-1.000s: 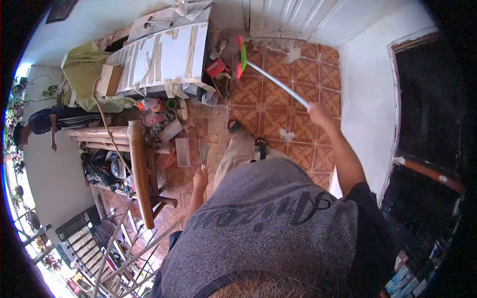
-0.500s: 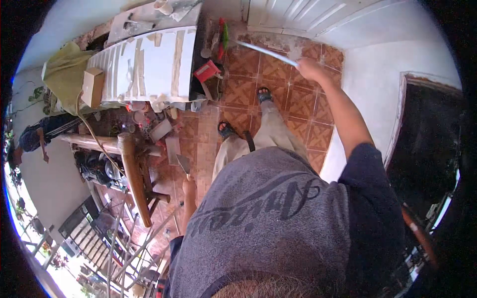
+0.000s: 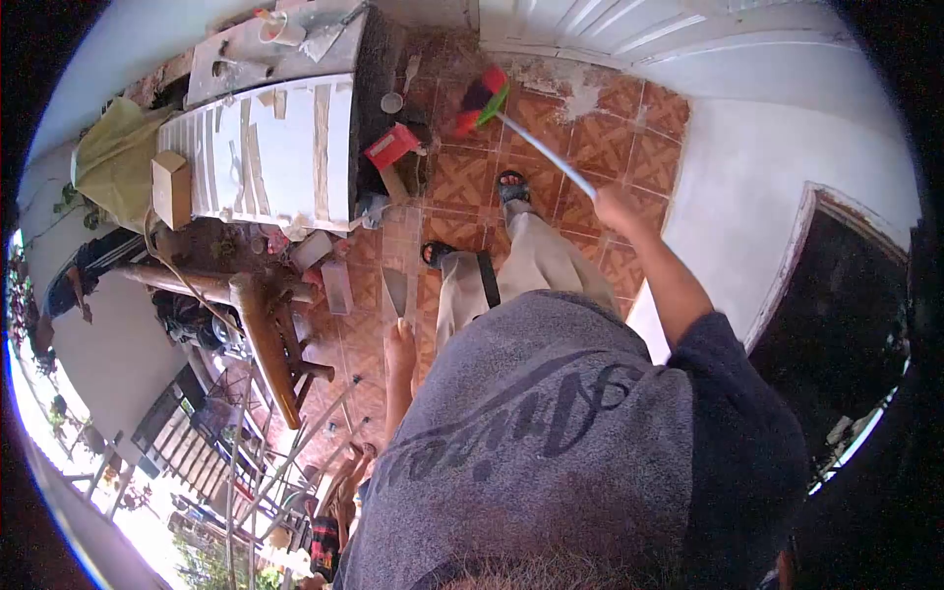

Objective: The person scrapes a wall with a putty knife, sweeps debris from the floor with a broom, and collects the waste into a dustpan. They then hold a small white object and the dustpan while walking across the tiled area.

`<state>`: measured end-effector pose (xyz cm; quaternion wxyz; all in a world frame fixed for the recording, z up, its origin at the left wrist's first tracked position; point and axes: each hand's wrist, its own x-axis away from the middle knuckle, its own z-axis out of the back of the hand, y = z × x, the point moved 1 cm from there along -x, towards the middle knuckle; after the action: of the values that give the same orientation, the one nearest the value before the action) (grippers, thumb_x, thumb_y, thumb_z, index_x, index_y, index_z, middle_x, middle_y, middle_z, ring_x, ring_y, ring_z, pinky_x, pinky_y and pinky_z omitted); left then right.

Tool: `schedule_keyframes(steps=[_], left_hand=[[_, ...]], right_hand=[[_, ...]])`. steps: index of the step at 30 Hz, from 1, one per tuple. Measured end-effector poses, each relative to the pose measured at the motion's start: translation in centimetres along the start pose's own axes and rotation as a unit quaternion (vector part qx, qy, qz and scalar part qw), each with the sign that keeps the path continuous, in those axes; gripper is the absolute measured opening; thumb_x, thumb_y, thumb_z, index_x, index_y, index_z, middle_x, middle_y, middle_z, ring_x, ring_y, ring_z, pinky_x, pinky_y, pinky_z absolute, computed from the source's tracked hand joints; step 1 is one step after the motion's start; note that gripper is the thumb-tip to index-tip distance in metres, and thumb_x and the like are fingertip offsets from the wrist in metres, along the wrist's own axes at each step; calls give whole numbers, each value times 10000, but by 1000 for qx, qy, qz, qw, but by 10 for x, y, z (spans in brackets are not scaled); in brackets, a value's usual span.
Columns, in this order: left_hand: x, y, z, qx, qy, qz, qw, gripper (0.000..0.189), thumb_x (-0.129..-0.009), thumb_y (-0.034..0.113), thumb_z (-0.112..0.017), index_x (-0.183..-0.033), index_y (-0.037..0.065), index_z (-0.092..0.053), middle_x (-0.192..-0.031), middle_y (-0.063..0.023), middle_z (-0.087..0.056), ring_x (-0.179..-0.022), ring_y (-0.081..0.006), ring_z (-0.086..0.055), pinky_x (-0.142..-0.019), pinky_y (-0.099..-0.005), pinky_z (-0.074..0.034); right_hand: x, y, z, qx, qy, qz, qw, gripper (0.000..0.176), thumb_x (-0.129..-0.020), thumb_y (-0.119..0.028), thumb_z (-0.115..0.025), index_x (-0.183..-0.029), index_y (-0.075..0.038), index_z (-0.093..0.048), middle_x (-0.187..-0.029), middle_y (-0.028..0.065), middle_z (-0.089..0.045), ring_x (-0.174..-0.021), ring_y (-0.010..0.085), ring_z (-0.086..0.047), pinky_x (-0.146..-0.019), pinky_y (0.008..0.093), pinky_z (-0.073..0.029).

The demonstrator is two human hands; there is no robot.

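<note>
My right hand [image 3: 618, 209] is closed around the pale handle of a broom [image 3: 546, 154]. The broom's red and green head [image 3: 489, 106] is on the patterned tile floor, slightly blurred, near the dark side of the covered table. Down by my left leg, my left hand [image 3: 400, 346] grips a putty knife [image 3: 395, 292] by its handle, with the flat metal blade pointing forward. Both my sandalled feet stand on the tiles between the two tools.
To the left stands a table with a white taped covering [image 3: 280, 152]; a red box [image 3: 391, 146] lies beside it. A wooden bench [image 3: 264, 334] and metal frames crowd the lower left. A white door [image 3: 590, 34] is ahead. Another person [image 3: 67, 290] is at far left.
The broom head has swung right and toward me, away from the table, and more of it shows. My left hand with the putty knife has moved forward and slightly right.
</note>
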<state>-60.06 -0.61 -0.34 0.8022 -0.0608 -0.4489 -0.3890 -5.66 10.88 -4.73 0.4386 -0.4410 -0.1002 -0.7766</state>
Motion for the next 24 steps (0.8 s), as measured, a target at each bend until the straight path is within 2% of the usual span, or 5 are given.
schedule_keyframes(steps=[7,10,13,15,24], left_hand=[[-26,89,13,18,38,-101,994,354,-915,319,-470,-993,-22,-521,-865,-266,-589,-855,-429,-577,-726,-475,-438],[-27,144,29,8,24,-105,994,271,-915,277,-507,-970,12,-519,-803,-145,-587,-734,-266,-581,-636,-376,-448],[-25,186,37,139,8,-124,983,206,-919,253,-531,-909,47,-516,-731,-33,-528,-646,-124,-510,-549,-284,-410],[-32,217,49,231,-6,-158,960,185,-919,242,-543,-876,66,-508,-692,18,-482,-611,-61,-456,-508,-240,-376],[-37,389,65,364,45,-311,877,226,-932,291,-528,-815,107,-469,-655,34,-434,-565,-57,-396,-540,-214,-355]], right_hand=[[72,8,2,-69,69,48,994,253,-888,-233,-467,-903,-23,-608,-818,220,-612,-788,398,-600,-681,489,-453],[-27,22,-21,-26,76,98,992,254,-877,-226,-477,-911,-20,-622,-841,225,-618,-787,404,-603,-678,485,-466],[-50,20,-21,-67,-10,-33,997,257,-875,-218,-478,-910,-22,-640,-862,242,-624,-777,401,-616,-665,478,-480],[-46,53,-60,-85,93,-4,992,272,-876,-219,-474,-918,-16,-651,-869,252,-629,-775,395,-628,-658,466,-490],[135,89,-54,-236,98,-76,964,258,-895,-223,-475,-966,-25,-626,-726,163,-607,-669,258,-608,-598,396,-465]])
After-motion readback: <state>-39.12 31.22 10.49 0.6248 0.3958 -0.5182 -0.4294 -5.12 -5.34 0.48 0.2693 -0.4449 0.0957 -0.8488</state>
